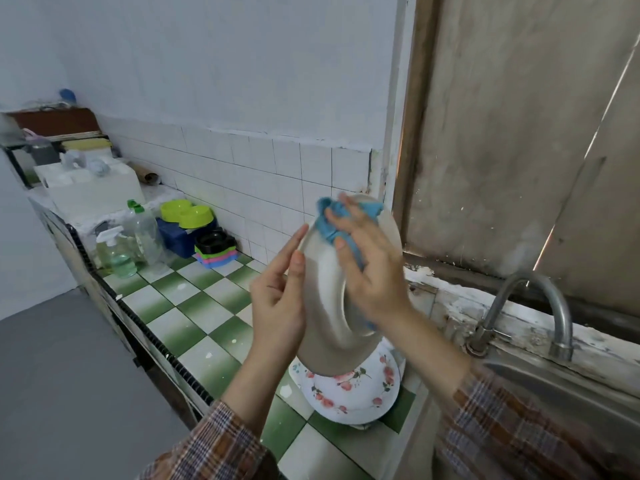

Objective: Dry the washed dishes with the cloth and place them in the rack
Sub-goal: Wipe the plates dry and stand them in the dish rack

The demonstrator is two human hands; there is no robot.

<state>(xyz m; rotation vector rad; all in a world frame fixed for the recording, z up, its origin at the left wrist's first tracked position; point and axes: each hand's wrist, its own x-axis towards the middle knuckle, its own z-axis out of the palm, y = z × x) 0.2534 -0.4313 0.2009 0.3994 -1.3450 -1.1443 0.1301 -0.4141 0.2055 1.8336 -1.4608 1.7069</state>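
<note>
We see a white plate (323, 306) held on edge above the tiled counter (194, 306), its underside turned to us. The left hand (277, 299) pinches the rim at 9 o'clock, thumb on the underside, fingers straight behind the edge. The right hand (370, 275) lies spread and flat, pressing a blue cloth (330, 225) against the plate toward 12 o'clock. At 6 o'clock of the plate a floral plate (353, 393) rests on the counter. A faucet (533, 306) stands at 3 o'clock, bottles (138, 237) at 10.
</note>
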